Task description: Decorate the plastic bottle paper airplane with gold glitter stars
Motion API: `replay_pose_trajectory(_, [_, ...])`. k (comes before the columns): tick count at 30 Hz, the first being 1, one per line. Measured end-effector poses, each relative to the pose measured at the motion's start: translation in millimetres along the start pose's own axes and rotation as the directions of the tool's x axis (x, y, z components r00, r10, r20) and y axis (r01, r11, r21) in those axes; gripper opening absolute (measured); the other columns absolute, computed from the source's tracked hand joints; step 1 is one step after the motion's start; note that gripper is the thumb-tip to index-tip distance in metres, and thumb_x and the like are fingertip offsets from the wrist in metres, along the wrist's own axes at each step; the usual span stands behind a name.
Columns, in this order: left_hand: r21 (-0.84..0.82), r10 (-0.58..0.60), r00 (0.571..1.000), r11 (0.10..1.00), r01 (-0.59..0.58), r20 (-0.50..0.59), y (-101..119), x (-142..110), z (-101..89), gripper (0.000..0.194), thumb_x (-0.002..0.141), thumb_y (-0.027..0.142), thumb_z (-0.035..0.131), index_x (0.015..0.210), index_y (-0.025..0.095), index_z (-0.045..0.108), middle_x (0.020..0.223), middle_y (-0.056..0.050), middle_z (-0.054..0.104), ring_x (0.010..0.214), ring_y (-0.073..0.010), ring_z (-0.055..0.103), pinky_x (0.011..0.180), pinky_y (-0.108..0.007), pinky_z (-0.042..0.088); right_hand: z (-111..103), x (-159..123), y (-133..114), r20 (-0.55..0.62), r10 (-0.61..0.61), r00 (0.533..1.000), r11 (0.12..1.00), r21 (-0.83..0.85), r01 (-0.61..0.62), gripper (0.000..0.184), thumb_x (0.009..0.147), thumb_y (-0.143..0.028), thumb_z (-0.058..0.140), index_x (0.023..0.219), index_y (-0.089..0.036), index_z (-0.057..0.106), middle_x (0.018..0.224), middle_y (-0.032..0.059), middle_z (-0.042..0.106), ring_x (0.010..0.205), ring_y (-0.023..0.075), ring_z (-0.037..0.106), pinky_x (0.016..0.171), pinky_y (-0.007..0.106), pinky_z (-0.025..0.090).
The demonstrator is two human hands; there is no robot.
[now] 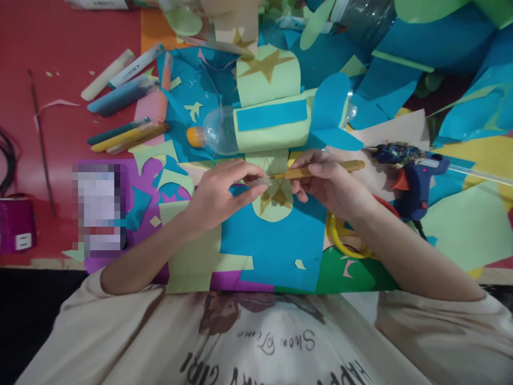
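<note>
My right hand (334, 184) is closed around a golden-brown marker (296, 172), its tip pointing left. Between thumb and fingertips, my left hand (218, 192) pinches a small translucent cap (262, 182) right at the marker's tip; whether the two touch is hard to tell. Just beyond my hands a clear plastic bottle (219, 130) lies on its side, with an orange lid and a pale green paper wrap (272, 140) bearing a blue strip. Rounded pale green flaps stick out on both sides, the near flap (274, 213) carrying a brown star partly behind my hands.
A blue glue gun (419, 187) lies at the right beside yellow-handled scissors (336, 235). Several markers (120, 96) lie at the upper left, above a phone (100, 208). Blue paper (268, 262) and cut scraps cover much of the red table (52, 139).
</note>
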State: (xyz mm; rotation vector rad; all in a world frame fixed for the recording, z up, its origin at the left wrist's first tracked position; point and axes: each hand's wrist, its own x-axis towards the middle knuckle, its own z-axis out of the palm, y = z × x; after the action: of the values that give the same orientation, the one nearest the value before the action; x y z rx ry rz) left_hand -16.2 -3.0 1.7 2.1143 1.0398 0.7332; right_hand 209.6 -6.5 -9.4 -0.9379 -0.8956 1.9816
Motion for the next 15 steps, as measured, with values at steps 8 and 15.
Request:
replay_pose_trajectory(8, [-0.06,-0.119,0.993,0.991,0.12,0.009,5.3,-0.4,4.7,0.038,0.098,0.053,0.052,0.095,0.02,0.071,0.087,-0.002,0.075,0.075,-0.014,0.069,0.07,-0.023,0.056,1.6,-2.4,2.0,0.04,-0.02,0.999,0.998,-0.054,0.022,0.028,0.074,-0.039,0.082,0.082,-0.02,0.063,0.07,-0.0006,0.069,0.062,0.0133,0.067,0.057,0.026,0.056])
replay_pose_trajectory(15, [-0.191,-0.226,0.974,0.955,0.226,0.019,9.9,-1.9,10.2,0.05,0.092,0.065,0.055,0.091,0.018,0.073,0.078,-0.002,0.075,0.07,-0.0146,0.069,0.064,-0.024,0.055,2.3,-1.6,7.6,0.041,-0.037,0.998,0.998,-0.045,0.039,0.03,0.074,-0.041,0.083,0.078,-0.018,0.064,0.071,0.0006,0.072,0.065,0.013,0.07,0.061,0.026,0.058])
